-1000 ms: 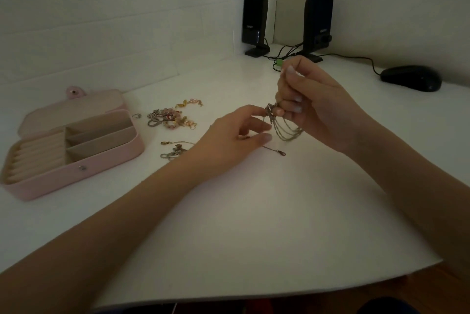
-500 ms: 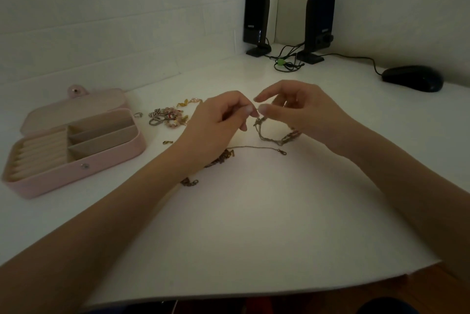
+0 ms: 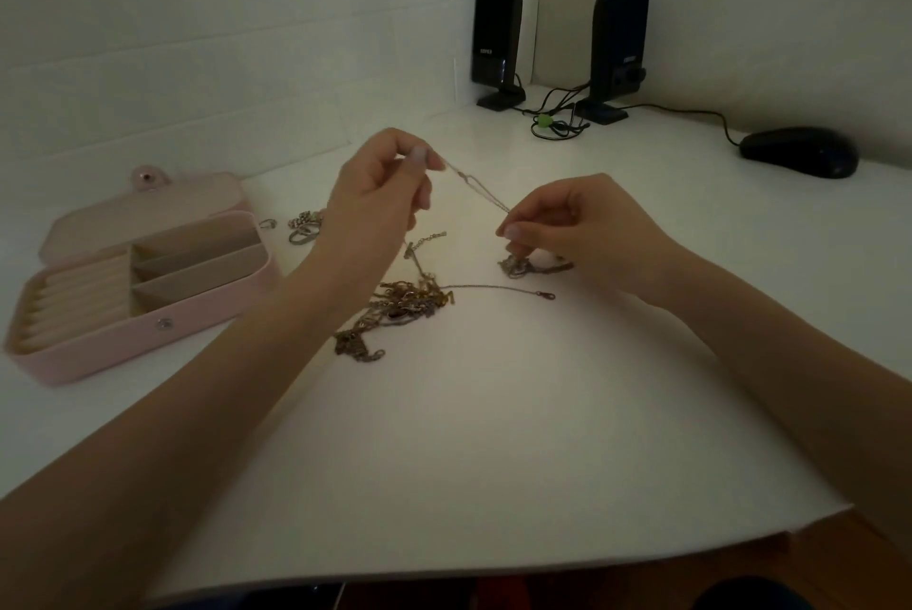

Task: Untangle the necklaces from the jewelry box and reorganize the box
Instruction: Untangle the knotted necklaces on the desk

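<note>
Two hands work over a white desk [image 3: 493, 436], and they are mine. Nearest me, a heap of tangled necklaces [image 3: 399, 308] lies on the desk between my forearms, one thin strand running out of it to the right and ending in a clasp [image 3: 547, 296]. Just beyond, my right hand [image 3: 582, 229] pinches a fine chain [image 3: 481, 190] between thumb and fingertips, the other fingers curled, directly above a small knot of chain [image 3: 518, 266] resting on the desk. The fine chain stretches taut, its long axis slanting up and to the left, to my left hand [image 3: 380, 195], which holds its upper end in a thumb-and-forefinger pinch, raised above the desk.

To the left, the pink jewelry box [image 3: 148, 328] sits open, lid folded back, its long side angled toward the far right; its compartments are beige. Loose rings and trinkets [image 3: 306, 227] lie just beside its far corner.

Farther back, a black mouse [image 3: 799, 150] and two black speakers [image 3: 496, 41] stand with their cables in the corner, against pale walls. Each speaker carries a small logo, too small to read.
</note>
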The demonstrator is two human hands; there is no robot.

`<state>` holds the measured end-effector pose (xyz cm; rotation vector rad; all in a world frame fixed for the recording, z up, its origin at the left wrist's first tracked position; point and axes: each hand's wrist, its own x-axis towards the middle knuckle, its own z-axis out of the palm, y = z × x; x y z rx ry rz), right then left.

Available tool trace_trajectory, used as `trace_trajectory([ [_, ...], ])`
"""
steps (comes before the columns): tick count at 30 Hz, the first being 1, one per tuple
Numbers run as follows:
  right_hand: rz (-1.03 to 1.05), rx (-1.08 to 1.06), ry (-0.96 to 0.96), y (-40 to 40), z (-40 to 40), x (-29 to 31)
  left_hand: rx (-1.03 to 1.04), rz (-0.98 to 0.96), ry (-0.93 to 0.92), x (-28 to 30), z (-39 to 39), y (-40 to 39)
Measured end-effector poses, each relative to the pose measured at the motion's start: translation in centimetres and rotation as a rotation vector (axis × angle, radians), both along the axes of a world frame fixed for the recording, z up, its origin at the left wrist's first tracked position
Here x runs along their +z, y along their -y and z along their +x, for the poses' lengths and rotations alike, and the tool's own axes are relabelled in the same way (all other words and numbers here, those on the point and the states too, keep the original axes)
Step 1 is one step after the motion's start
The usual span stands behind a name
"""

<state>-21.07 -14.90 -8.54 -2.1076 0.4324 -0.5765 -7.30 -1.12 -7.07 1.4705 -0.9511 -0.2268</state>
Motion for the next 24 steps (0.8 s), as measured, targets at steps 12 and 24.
trace_trajectory([
  [12, 0.065, -0.196, 0.101, 1.5, -0.4, 0.6, 0.16, -0.071, -0.068, 0.0, 1.5, -0.2],
  [24, 0.521, -0.46, 0.292, 2.5, -1.0, 1.5, 0.176, -0.061, -0.094, -0.2, 2.2, -0.1],
])
